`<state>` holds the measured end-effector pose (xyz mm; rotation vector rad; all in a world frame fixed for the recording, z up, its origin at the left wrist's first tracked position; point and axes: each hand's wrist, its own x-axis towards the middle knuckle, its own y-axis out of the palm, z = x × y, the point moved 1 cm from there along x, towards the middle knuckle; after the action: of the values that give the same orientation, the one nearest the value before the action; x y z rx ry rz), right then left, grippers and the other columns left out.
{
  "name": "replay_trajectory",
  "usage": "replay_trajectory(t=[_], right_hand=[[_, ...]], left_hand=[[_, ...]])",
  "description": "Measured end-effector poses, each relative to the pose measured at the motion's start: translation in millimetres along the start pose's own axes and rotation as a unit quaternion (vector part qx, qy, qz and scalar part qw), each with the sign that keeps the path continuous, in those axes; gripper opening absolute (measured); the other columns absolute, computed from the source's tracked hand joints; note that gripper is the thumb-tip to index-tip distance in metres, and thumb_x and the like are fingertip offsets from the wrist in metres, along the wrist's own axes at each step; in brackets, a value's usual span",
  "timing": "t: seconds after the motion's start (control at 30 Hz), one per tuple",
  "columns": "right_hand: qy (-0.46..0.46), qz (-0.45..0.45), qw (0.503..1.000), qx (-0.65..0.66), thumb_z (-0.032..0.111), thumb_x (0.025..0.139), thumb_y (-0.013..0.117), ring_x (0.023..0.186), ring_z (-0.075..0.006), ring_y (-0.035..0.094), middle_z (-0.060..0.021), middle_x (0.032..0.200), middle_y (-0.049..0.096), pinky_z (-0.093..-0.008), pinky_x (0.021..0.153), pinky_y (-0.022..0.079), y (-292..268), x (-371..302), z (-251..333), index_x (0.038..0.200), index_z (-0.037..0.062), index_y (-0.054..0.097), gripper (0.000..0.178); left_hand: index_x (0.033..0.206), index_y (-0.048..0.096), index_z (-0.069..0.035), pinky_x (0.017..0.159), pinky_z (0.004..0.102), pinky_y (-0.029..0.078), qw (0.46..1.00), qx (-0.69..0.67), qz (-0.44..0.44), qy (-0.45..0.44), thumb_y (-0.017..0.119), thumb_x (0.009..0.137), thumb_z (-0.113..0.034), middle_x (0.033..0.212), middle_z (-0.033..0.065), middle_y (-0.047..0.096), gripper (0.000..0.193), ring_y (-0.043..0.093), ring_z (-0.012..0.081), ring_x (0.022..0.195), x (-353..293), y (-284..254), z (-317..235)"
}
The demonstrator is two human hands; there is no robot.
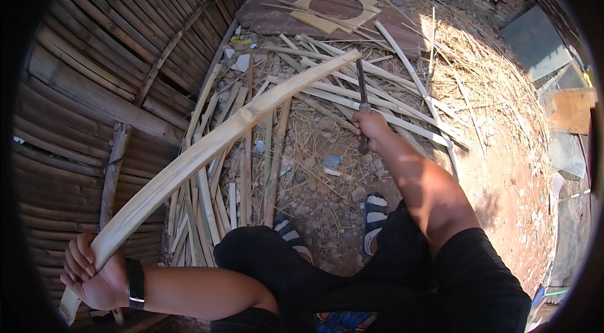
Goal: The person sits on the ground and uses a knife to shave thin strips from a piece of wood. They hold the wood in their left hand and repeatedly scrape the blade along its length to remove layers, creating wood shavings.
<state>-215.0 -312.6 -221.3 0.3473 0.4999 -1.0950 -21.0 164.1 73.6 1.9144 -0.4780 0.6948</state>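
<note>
Your left fingers (77, 260) grip the wooden strip (226, 130), running from eight o'clock to one; your right fingers (360, 119) hold the knife (362, 81) at two, where a loose left grip could cause a slip

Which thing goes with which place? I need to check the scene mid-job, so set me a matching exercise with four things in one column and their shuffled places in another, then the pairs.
Things:
1. long pale strip
2. dark-bladed tool
3. board with a round hole
4. black band

Places:
A. around the wrist of the left hand
B. gripped in the right hand
C. on the reddish-brown sheet
D. gripped in the left hand

Pairs: 1-D, 2-B, 3-C, 4-A
</note>
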Motion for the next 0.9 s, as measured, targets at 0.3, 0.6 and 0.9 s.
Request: replay_trajectory(t=[0.3,0.6,0.9], right_hand=[[-0.324,-0.063,0.923,-0.198,0.017,0.078,0.065,0.065,-0.0291,0.063,-0.0159,0.074,0.064,-0.0405,0.062,0.049,20.8,-50.9,33.8,0.105,-0.0016,0.055,0.034],[-0.442,0.062,0.827,-0.343,0.021,0.076,0.067,0.072,-0.0395,0.064,-0.0215,0.071,0.063,-0.0457,0.069,0.050,45.6,-79.3,18.3,0.111,0.0008,0.057,0.042],[-0.416,0.042,0.830,-0.369,0.019,0.077,0.068,0.075,-0.0381,0.064,-0.0203,0.080,0.065,-0.0433,0.069,0.051,51.9,-86.3,15.2,0.112,0.0049,0.058,0.039]], left_hand=[[0.062,0.031,-0.017,0.051,0.0285,0.027,1.000,0.007,-0.011,0.000,0.037,0.095,-0.026,0.052,-0.0026,0.025,0.035,0.026,0.0111,0.047,0.4,-5.8,0.4],[0.061,0.031,-0.017,0.053,0.0282,0.029,0.998,0.049,-0.031,0.007,0.037,0.098,-0.028,0.053,-0.0020,0.025,0.039,0.028,0.0104,0.048,-3.2,6.2,10.9],[0.061,0.031,-0.016,0.054,0.0292,0.028,0.997,0.045,-0.053,0.013,0.037,0.098,-0.026,0.055,-0.0017,0.026,0.039,0.027,0.0119,0.049,-0.8,-3.2,11.2]])
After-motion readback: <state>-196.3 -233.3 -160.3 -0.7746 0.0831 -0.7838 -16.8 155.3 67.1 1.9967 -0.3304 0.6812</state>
